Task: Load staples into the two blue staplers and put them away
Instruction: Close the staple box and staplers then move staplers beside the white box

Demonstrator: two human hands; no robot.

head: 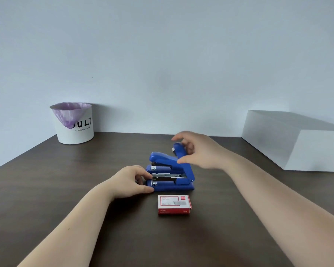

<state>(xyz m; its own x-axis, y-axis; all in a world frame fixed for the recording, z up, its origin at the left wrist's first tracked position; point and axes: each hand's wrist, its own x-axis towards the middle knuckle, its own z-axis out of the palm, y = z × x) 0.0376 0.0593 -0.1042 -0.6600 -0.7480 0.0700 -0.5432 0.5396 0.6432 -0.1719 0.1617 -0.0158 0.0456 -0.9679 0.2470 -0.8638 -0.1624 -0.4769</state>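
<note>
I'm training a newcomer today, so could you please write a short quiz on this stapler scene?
1. True or false: the near stapler has its lid swung open.
2. Which hand steadies that stapler's front? A) left hand B) right hand
3. What lies nearest the camera on the table?

Key:
1. True; the metal staple channel is exposed.
2. A; the right hand is at the raised lid.
3. The staple box, closed as far as can be seen.
</note>
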